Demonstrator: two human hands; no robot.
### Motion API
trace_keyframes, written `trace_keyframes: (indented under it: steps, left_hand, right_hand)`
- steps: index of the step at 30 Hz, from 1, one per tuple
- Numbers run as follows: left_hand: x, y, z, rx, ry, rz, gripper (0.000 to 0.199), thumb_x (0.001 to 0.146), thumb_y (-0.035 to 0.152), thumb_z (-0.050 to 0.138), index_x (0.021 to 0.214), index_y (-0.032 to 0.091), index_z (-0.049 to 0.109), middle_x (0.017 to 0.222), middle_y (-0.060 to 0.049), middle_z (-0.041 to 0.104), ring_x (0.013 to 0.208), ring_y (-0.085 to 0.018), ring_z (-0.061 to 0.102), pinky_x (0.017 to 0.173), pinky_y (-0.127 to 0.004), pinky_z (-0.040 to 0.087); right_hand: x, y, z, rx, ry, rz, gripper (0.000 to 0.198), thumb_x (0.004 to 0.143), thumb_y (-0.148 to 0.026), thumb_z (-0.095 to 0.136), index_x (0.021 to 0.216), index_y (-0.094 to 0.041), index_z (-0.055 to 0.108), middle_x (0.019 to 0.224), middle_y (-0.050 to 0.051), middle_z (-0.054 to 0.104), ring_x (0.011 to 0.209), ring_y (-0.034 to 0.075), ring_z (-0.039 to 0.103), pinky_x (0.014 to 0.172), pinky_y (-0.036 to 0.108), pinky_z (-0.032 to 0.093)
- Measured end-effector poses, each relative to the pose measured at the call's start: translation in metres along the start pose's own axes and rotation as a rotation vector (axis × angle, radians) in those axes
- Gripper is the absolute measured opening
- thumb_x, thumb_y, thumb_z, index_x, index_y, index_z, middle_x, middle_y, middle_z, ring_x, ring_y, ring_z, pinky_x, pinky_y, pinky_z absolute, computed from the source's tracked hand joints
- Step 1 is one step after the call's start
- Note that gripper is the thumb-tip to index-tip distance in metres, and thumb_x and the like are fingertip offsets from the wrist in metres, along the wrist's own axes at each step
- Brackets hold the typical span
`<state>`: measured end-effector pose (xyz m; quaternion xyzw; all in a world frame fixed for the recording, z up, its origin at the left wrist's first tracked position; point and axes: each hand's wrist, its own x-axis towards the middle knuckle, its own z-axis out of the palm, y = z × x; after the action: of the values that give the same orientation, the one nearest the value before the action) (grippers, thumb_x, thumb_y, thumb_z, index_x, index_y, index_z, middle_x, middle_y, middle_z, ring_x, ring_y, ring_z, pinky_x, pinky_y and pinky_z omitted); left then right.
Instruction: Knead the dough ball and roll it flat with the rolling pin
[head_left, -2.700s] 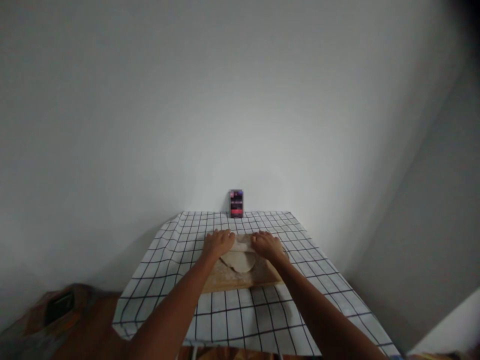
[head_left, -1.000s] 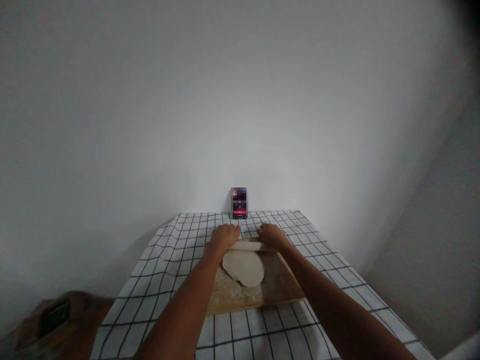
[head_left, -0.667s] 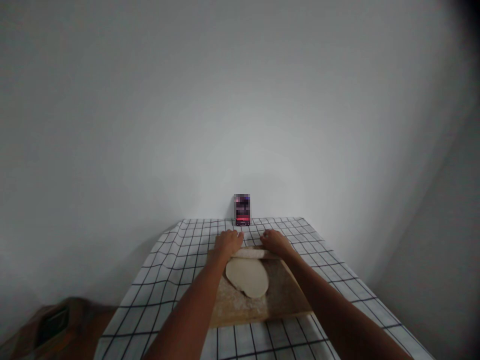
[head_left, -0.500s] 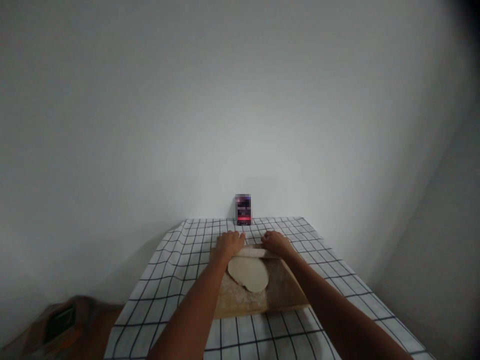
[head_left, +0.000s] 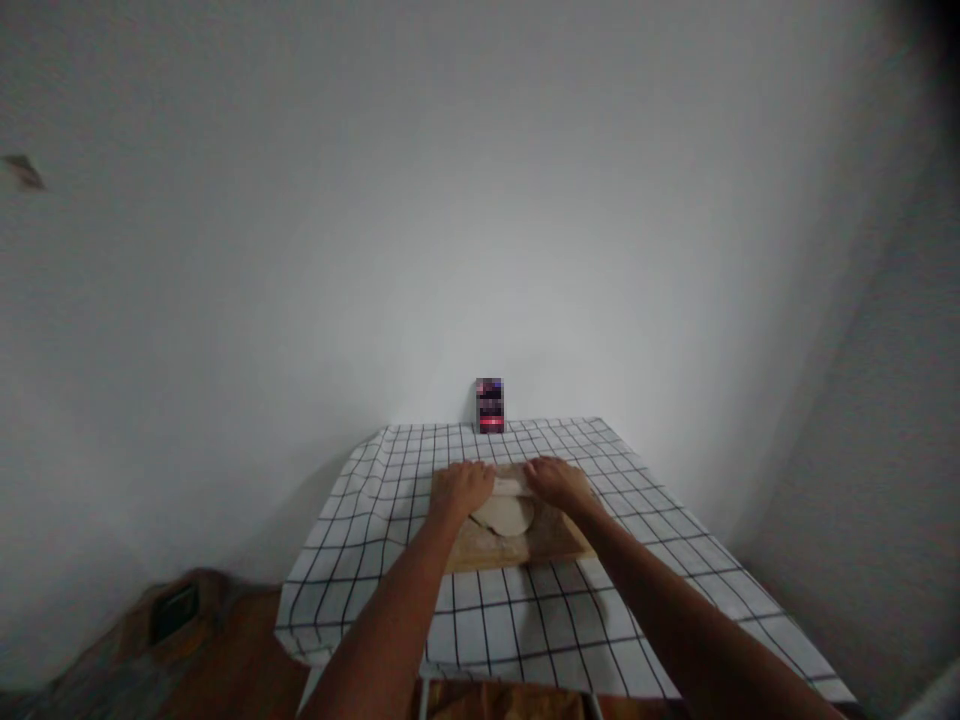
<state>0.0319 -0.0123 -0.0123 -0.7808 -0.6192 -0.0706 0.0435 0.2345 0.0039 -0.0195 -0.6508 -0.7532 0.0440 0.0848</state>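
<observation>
A pale rolling pin (head_left: pixel 512 487) lies crosswise over the far part of a flat sheet of dough (head_left: pixel 507 518). My left hand (head_left: pixel 466 486) grips its left end, fingers curled over the top. At the other end my right hand (head_left: pixel 553 480) is closed round the pin in the same way. Both hands hide the pin's ends and part of the dough. Underneath is a wooden board (head_left: pixel 487 556), dusted with pale flour near the dough.
A white cloth with dark grid lines (head_left: pixel 487 610) covers the table. At its far edge a phone-like device (head_left: pixel 490 405), blurred out, leans against the wall (head_left: pixel 480 220). A brownish object with a dark panel (head_left: pixel 174 612) stands low on the left.
The view has pulled back, showing the table's near edge and floor. The pin has rolled from the dough's far edge towards me, onto the dough. Both hands still hold it.
</observation>
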Motion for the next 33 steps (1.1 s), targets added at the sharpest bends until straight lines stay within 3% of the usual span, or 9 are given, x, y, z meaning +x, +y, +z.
trace_keyframes:
  steps: [6,10,13,17,20,22,27,33]
  left_hand:
    - [-0.013,0.005,-0.008,0.021,0.110,-0.006,0.036,0.109,0.041,0.049,0.120,0.026,0.079,0.118,-0.014,0.081,0.118,-0.032,0.074,0.103,-0.048,0.057]
    - [-0.022,0.007,0.003,-0.043,0.090,0.000,0.043,0.113,0.038,0.039,0.125,0.022,0.077,0.133,-0.014,0.077,0.131,-0.030,0.068,0.117,-0.047,0.048]
    - [-0.033,0.002,0.017,-0.100,0.183,0.087,0.048,0.115,0.038,0.033,0.131,0.020,0.074,0.143,-0.010,0.074,0.140,-0.025,0.062,0.127,-0.042,0.039]
    - [-0.036,-0.005,0.029,-0.128,0.278,0.133,0.049,0.115,0.040,0.033,0.141,0.020,0.069,0.154,-0.010,0.067,0.149,-0.026,0.054,0.131,-0.044,0.035]
    - [-0.017,-0.007,0.029,-0.084,0.196,0.120,0.052,0.115,0.034,0.028,0.120,0.019,0.077,0.126,-0.015,0.080,0.125,-0.029,0.071,0.120,-0.047,0.046]
    - [0.001,-0.006,0.024,-0.032,0.128,0.041,0.055,0.116,0.039,0.027,0.118,0.018,0.077,0.116,-0.019,0.081,0.114,-0.033,0.075,0.107,-0.051,0.054]
    - [0.048,-0.007,0.020,-0.053,-0.079,-0.023,0.054,0.115,0.048,0.027,0.134,0.024,0.071,0.132,-0.013,0.078,0.121,-0.031,0.073,0.103,-0.049,0.055]
    - [0.069,-0.011,0.023,-0.114,-0.143,-0.080,0.059,0.114,0.052,0.023,0.135,0.022,0.070,0.143,-0.015,0.073,0.131,-0.033,0.068,0.109,-0.054,0.051]
  right_hand:
    - [-0.021,-0.007,-0.005,0.059,0.045,-0.017,0.051,0.114,-0.038,0.028,0.121,-0.022,0.076,0.136,0.013,0.075,0.127,0.030,0.070,0.101,0.043,0.055]
    - [-0.044,-0.011,-0.006,0.033,0.045,0.013,0.050,0.114,-0.039,0.029,0.122,-0.020,0.075,0.136,0.016,0.075,0.125,0.032,0.071,0.103,0.044,0.053]
    - [-0.058,-0.010,0.002,0.007,0.090,0.008,0.054,0.115,-0.039,0.025,0.119,-0.019,0.075,0.130,0.016,0.077,0.121,0.031,0.072,0.104,0.044,0.052]
    - [-0.056,-0.002,0.015,0.034,0.136,-0.080,0.053,0.115,-0.044,0.026,0.119,-0.027,0.076,0.133,0.010,0.077,0.124,0.029,0.070,0.108,0.042,0.050]
    - [-0.033,0.001,0.015,0.039,0.123,-0.061,0.054,0.114,-0.041,0.026,0.122,-0.027,0.077,0.135,0.012,0.076,0.128,0.032,0.068,0.112,0.046,0.048]
    - [-0.014,0.001,0.010,0.047,0.098,-0.032,0.056,0.114,-0.040,0.025,0.128,-0.022,0.076,0.136,0.017,0.075,0.129,0.035,0.067,0.109,0.048,0.049]
    - [0.030,0.006,0.005,0.019,-0.049,0.049,0.063,0.114,-0.043,0.021,0.131,-0.019,0.076,0.137,0.019,0.074,0.127,0.034,0.069,0.106,0.047,0.050]
    - [0.053,0.012,0.007,0.010,-0.121,0.074,0.057,0.112,-0.043,0.027,0.132,-0.021,0.075,0.141,0.017,0.073,0.127,0.032,0.070,0.106,0.046,0.050]
